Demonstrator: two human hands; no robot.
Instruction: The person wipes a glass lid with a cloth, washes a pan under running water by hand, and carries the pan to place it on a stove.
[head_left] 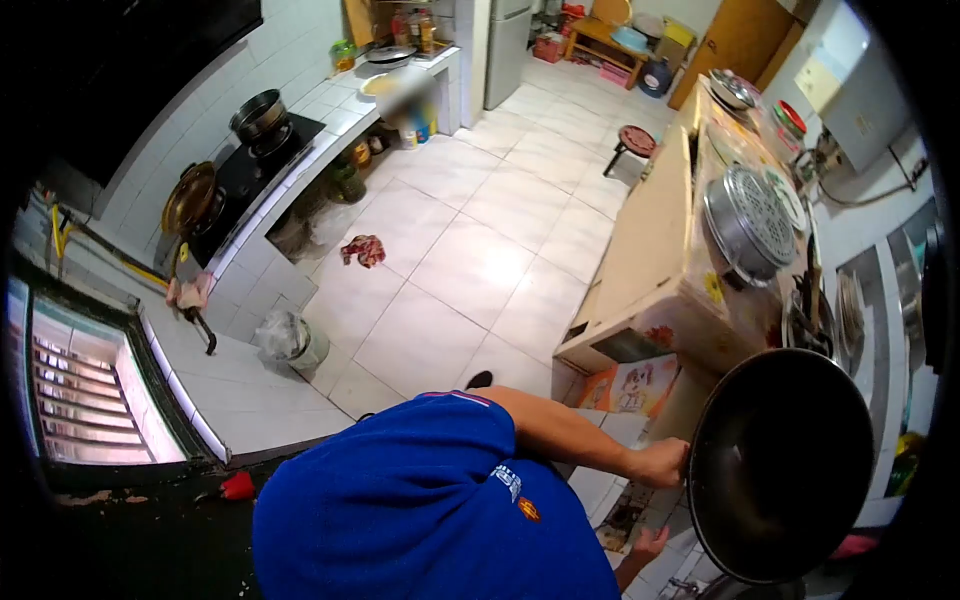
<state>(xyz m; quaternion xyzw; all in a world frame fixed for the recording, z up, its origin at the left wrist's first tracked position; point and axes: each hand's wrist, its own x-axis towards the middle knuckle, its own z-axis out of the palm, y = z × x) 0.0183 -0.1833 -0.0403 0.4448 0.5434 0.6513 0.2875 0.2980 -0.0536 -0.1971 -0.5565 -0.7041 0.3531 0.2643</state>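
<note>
A large dark wok [785, 470] is tilted up at the right, its black inner surface facing the camera. My left hand [662, 463] is closed at the wok's left edge, gripping it there; any handle is hidden by the fingers. Lower down, my right hand [649, 546] is apart from the wok, with fingers spread and nothing visible in them. Close to that hand is a metal tap [685, 587] at the bottom edge, partly hidden by the wok.
A wooden cabinet [640, 240] carries a perforated steamer pot [750, 225]. Plates [850, 310] stand on a rack at the right. Across the floor are a stove [250, 180] with a pot [260, 118], a lined bin [300, 340], a crumpled cloth [363, 251] and a red stool [636, 141].
</note>
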